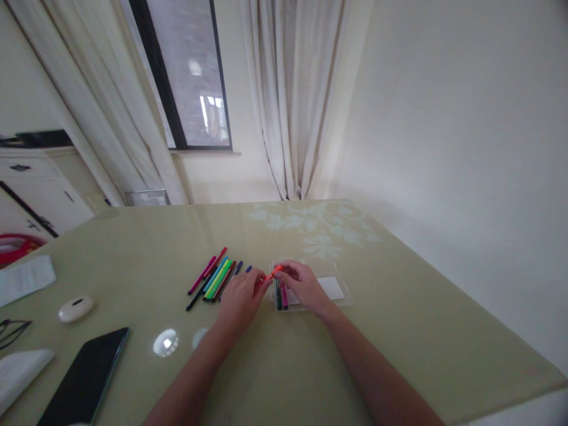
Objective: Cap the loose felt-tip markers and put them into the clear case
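Observation:
An orange-red marker (pixel 274 273) spans the gap between my two hands. The fingers of my left hand (pixel 242 294) are closed on its lower left end, and my right hand (pixel 302 284) pinches its upper right end. Beneath my right hand lies a clear plastic case (pixel 346 290), open, with a white card (pixel 331 288) inside. A dark green marker (pixel 278 296) and a magenta marker (pixel 284 297) rest side by side at the case's left end. Left of my left hand several loose markers (pixel 217 278) in mixed colours lie in a slanted group, partly hidden by that hand.
On the table's left side are a black tablet (pixel 84 378), a white computer mouse (pixel 76 309), a folded pale cloth or mask (pixel 27 279) and a white device (pixel 22 376). A wall (pixel 465 148) runs along the right table edge. Curtains (pixel 297 89) hang behind.

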A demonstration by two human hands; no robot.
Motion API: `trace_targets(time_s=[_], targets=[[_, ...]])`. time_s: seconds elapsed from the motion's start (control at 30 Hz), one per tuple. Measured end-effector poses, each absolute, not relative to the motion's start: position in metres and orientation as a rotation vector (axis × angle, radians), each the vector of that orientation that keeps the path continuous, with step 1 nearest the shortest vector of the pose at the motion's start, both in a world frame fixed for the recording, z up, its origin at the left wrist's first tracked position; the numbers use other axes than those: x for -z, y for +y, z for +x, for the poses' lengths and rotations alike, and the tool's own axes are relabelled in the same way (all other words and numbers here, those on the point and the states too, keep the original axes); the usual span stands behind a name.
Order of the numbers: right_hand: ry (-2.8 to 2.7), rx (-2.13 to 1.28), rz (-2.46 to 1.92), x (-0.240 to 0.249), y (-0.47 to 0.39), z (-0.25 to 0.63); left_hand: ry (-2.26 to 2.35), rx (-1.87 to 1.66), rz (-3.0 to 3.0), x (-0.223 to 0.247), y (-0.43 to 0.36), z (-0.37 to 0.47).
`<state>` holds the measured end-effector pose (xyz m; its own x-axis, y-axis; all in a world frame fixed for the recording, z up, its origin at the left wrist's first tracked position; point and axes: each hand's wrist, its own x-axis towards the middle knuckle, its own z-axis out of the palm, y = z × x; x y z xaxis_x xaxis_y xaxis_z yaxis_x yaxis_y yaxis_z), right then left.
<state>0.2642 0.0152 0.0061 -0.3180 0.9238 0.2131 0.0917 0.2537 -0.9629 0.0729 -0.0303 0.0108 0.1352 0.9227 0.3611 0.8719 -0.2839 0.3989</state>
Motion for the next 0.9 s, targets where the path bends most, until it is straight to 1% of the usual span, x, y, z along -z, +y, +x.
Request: trace_targets(time_s=[0.1,0.23,0.3,0.47,0.73,0.9], targets=[[-1.465,-1.338,-0.894,-0.008,0.015,0.262,1.655,-1.059,2.325,-0.007,-0.035,0.081],[-1.134,-1.404,-0.86,-0.015,0.019,0.267,1.485,-1.315,2.318,-0.004,-0.035,0.082],[-0.975,-1.423,-0.798,-0.019,0.02,0.271,1.411,-1.38,2.31,-0.004,-0.035,0.081],[-0.811,-1.491,-0.702,-0.023,0.022,0.275,1.294,-1.389,2.296,-0.006,-0.037,0.086],[-0.97,-1.478,-0.81,-0.021,0.017,0.271,1.395,-1.434,2.308,-0.003,-0.037,0.088],[-0.957,-1.49,-0.764,-0.022,0.019,0.272,1.416,-1.422,2.324,-0.002,-0.036,0.088]])
